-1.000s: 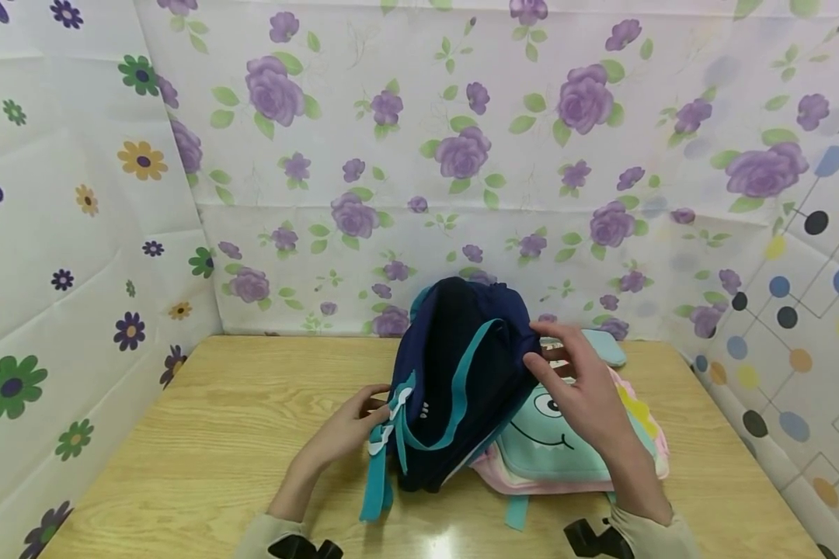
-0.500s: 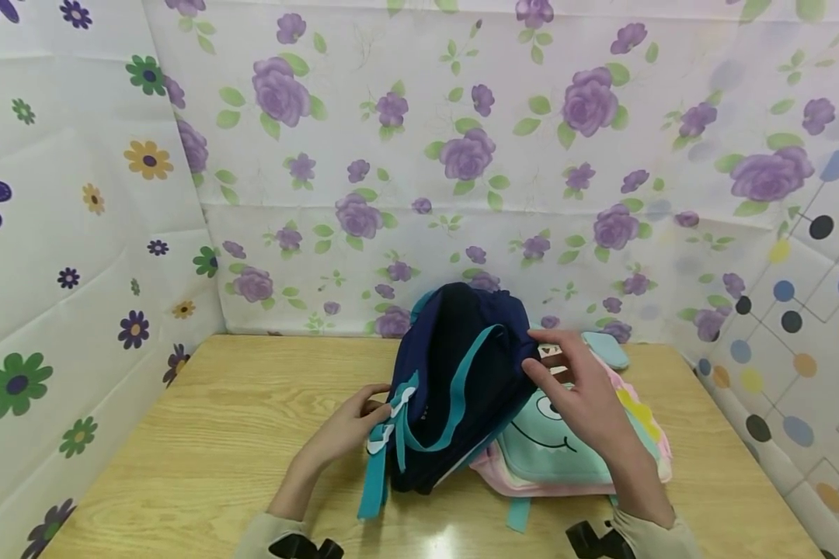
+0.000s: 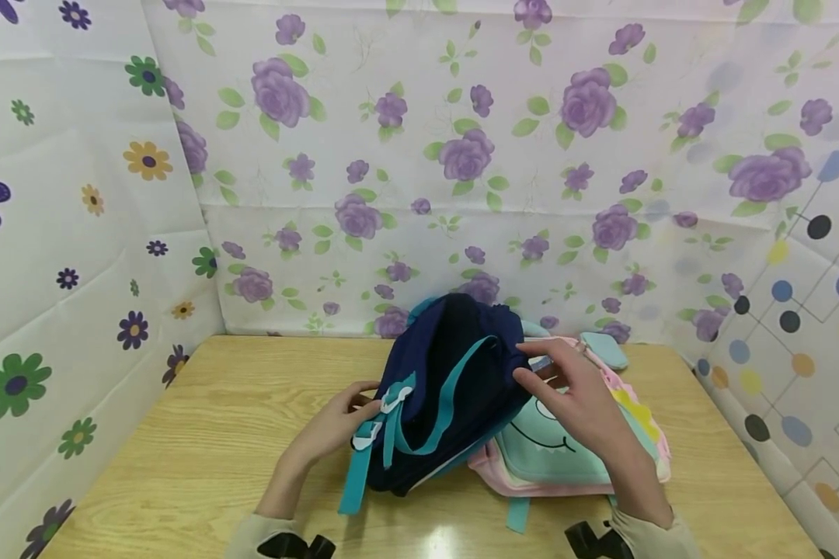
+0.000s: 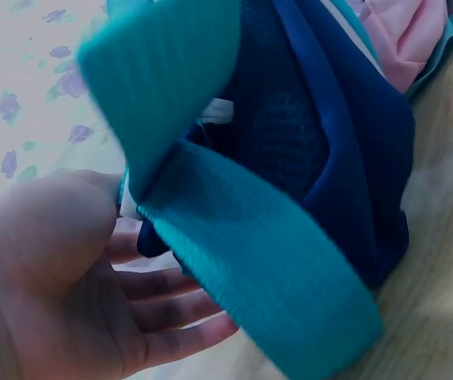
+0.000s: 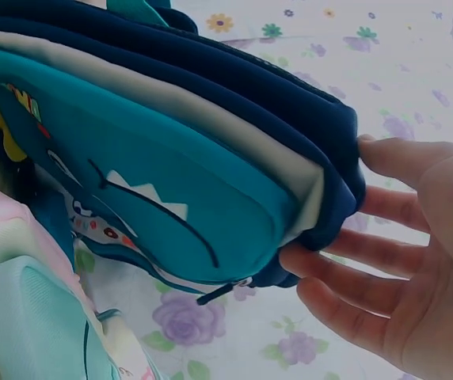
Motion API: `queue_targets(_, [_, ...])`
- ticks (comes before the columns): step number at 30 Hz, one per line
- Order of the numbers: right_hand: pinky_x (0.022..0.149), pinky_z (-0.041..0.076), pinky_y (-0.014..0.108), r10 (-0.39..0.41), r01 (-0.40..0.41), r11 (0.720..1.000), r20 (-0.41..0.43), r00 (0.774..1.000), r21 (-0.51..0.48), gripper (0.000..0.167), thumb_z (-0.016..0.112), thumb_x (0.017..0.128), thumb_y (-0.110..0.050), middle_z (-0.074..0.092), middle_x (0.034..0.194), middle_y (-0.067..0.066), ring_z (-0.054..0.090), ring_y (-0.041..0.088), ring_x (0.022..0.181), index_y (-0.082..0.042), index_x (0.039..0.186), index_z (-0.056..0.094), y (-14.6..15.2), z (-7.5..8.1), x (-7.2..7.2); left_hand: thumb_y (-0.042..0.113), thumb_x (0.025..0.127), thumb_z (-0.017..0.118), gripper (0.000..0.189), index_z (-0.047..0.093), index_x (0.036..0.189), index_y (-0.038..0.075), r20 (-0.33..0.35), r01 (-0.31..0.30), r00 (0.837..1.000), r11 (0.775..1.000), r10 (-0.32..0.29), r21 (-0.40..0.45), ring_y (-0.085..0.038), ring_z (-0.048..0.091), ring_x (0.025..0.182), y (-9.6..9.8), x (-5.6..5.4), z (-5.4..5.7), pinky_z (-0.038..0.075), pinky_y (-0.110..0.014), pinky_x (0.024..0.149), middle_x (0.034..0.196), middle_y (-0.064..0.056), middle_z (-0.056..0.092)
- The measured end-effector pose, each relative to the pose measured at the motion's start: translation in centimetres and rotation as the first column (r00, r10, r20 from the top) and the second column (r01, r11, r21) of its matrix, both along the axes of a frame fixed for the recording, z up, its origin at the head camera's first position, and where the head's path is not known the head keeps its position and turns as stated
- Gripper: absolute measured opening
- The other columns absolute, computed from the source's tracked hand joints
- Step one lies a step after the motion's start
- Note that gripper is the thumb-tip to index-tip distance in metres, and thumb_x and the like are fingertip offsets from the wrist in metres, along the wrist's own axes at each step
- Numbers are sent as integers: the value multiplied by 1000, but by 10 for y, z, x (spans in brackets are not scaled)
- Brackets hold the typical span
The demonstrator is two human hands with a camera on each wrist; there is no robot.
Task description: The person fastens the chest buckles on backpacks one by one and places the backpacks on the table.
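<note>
A navy backpack (image 3: pixel 419 341) with a teal, toothy-smile front (image 5: pixel 139 158) is tilted up on its side, its back and straps facing me. My left hand (image 3: pixel 328 431) holds its left edge near the white buckles, thumb by the teal strap (image 4: pixel 266 253) and fingers behind. At the opposite end my right hand (image 3: pixel 576 400) grips the corner between thumb and fingers. In the right wrist view, fingertips (image 5: pixel 302 261) press under the navy edge near a zipper pull (image 5: pixel 215 295). The loose strap end hangs across the left wrist view and covers part of the left hand's grip.
A pink and mint backpack (image 3: pixel 559 466) with a smiling face lies on the wooden table (image 3: pixel 252 404) to the right, partly behind the navy one. A pale blue piece (image 3: pixel 604 349) sticks out behind it. Patterned cloth (image 3: pixel 426 155) hangs behind the table and on both sides.
The navy backpack has shifted a little left and tilted lower, its top now further down. Both hands have moved left with it, still holding its ends.
</note>
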State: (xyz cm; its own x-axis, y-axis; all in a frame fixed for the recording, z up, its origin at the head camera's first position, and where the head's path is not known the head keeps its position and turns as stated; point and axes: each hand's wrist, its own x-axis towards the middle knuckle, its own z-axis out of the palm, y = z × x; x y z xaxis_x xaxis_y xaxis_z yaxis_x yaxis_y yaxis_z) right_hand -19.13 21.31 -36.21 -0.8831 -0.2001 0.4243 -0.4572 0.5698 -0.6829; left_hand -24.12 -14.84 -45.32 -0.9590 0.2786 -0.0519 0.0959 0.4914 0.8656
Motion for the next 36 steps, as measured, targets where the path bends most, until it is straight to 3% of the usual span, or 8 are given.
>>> queue_targets(5, [67,55,27,14,-15,999,32,999,38,31,64,98,-31,65,121,-1,68,8,84,-24,128,63,0,-4,-2,43,98,60,51,51,144,21,-2,-15,1000,1000,15,-14,-18,61,101,-5,2,7,51,-31,78,119,-8,64])
queue_targets(13, [72,55,25,44,-51,994,69,997,97,30,66,95,-35,68,112,-4,67,3,78,-23,122,66,-12,-10,-5,44,97,62,53,52,143,19,-35,-45,998,996,42,-81,-25,61,110,-21,4,18,54,-36,82,127,-11,62])
queue_targets(21, [73,55,23,123,-136,987,139,983,88,27,67,94,-41,70,106,-7,68,10,73,-26,116,66,-31,-33,-15,37,97,63,50,54,140,13,-98,-89,993,979,72,-184,-30,61,112,-37,7,25,54,-41,84,132,-17,60])
queue_targets(26, [69,53,22,168,-189,974,161,973,123,15,69,93,-35,69,98,-9,65,7,72,-26,105,69,-43,-49,-19,32,97,64,48,56,139,11,-138,-108,988,962,74,-251,-31,59,113,-46,9,30,52,-46,88,134,-18,60])
queue_targets(31, [75,54,21,159,-198,966,223,962,165,8,72,92,-28,71,98,-8,69,8,87,-23,98,70,-52,-62,-24,29,96,65,48,56,138,8,-165,-115,984,941,65,-317,-37,58,117,-52,11,34,49,-53,94,133,-20,60])
queue_targets(36, [73,49,23,120,-175,959,240,963,223,9,75,88,-30,69,91,-12,59,8,79,-24,94,71,-61,-69,-26,26,96,65,48,55,138,6,-178,-126,982,933,68,-337,-39,57,122,-56,12,36,48,-56,97,134,-22,59])
